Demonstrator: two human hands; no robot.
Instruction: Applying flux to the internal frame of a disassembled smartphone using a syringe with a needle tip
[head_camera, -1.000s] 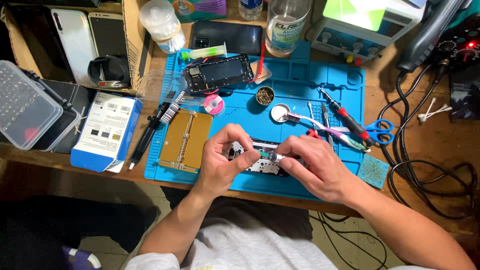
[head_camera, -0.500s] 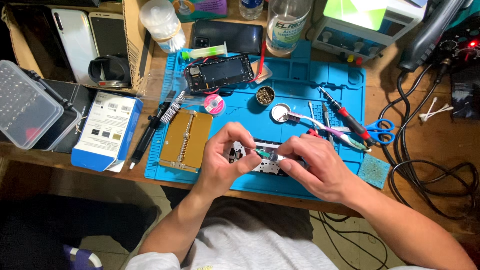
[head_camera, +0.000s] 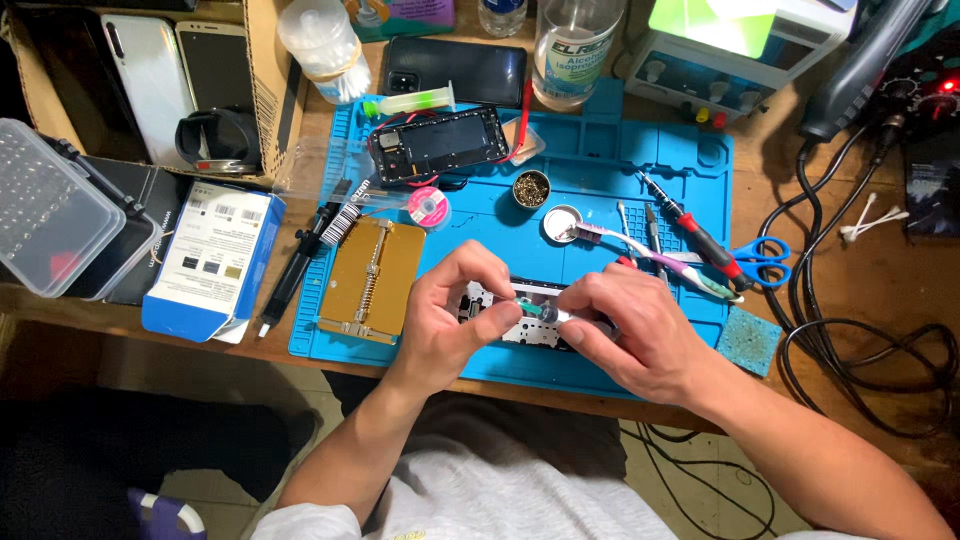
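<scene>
Both my hands meet over the front of a blue work mat. My left hand pinches a small green circuit part between thumb and fingers. My right hand grips a small silvery tool or part touching that green piece. Under them lies a white and black perforated holder, mostly hidden by the hands. An opened phone lies at the mat's far side.
A gold clamp plate lies left of my hands. Toothbrush, soldering iron, blue scissors and a blue sponge sit right. A blue-white box and clear case stand left. Cables trail right.
My fingers have shifted slightly around the small green part; the hands stay in the same spot above the mat.
</scene>
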